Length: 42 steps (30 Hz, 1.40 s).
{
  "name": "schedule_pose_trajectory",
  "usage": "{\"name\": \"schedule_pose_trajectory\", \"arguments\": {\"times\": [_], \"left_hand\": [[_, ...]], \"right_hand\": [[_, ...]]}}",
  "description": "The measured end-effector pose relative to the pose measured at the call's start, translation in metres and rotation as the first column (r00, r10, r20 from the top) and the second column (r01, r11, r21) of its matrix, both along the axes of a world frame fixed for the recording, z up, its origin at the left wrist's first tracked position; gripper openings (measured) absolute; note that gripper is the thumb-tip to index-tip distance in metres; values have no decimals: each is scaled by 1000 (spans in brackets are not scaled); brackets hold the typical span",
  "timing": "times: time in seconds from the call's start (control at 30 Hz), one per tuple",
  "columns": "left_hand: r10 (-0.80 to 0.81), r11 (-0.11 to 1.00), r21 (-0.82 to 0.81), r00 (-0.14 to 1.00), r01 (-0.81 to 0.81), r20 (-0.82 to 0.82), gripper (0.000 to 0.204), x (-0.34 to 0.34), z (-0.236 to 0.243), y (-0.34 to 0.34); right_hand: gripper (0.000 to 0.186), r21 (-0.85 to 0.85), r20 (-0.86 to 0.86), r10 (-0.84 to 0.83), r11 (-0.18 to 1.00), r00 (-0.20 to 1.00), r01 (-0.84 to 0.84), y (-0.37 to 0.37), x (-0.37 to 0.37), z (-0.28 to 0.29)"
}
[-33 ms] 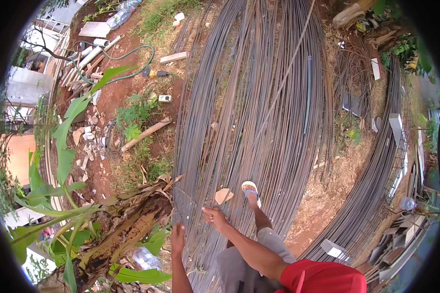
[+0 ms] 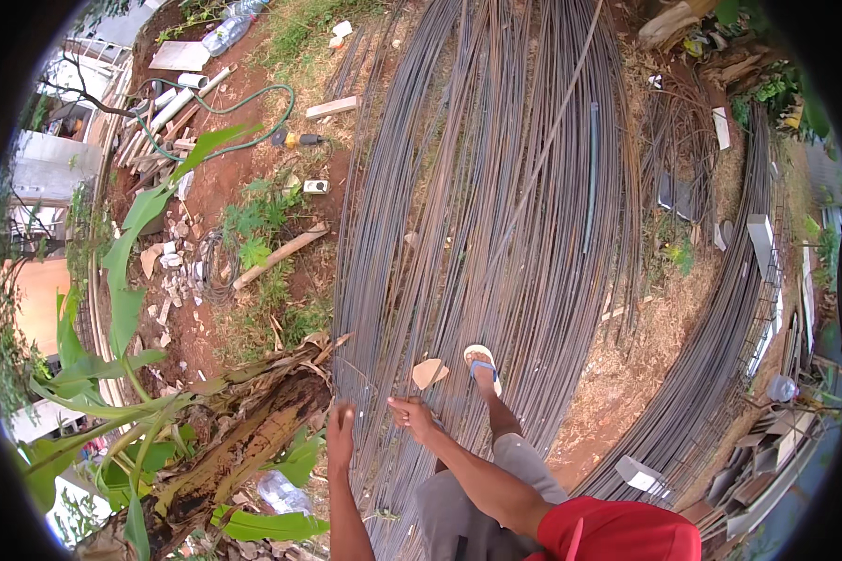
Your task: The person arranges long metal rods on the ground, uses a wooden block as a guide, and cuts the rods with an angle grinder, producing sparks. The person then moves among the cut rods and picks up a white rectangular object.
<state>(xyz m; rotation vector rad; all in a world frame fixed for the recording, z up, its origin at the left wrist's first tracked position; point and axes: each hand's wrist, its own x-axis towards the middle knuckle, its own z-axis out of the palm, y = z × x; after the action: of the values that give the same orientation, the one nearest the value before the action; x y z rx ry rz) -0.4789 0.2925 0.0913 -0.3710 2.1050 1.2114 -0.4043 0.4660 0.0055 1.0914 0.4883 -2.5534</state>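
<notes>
red dirt yard: steel rods [image 2: 477, 234] lie under both hands' loosely spread fingers [image 2: 404, 405], gripping nothing.

Green hose [image 2: 253, 117], wood plank [image 2: 332, 107] (on dirt).

The steel reinforcing rods [image 2: 477, 215] lie in 1 broad heap on the red earth, long, thin and grey-brown with rust, running from the near edge away to the far end (their lines bend with the lens). They lie packed side by side, with 1 single rod [image 2: 550, 159] resting slantwise across the top. Their near ends fan out unevenly.
</notes>
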Motion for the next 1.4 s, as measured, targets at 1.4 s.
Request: {"name": "schedule_pose_trajectory", "arguments": {"times": [1.4], "left_hand": [[-93,991,118,963,64,255,58,-401,-161,384]], "right_hand": [[76,338,-229,104,941,968,-22,597,-570,-37]]}}
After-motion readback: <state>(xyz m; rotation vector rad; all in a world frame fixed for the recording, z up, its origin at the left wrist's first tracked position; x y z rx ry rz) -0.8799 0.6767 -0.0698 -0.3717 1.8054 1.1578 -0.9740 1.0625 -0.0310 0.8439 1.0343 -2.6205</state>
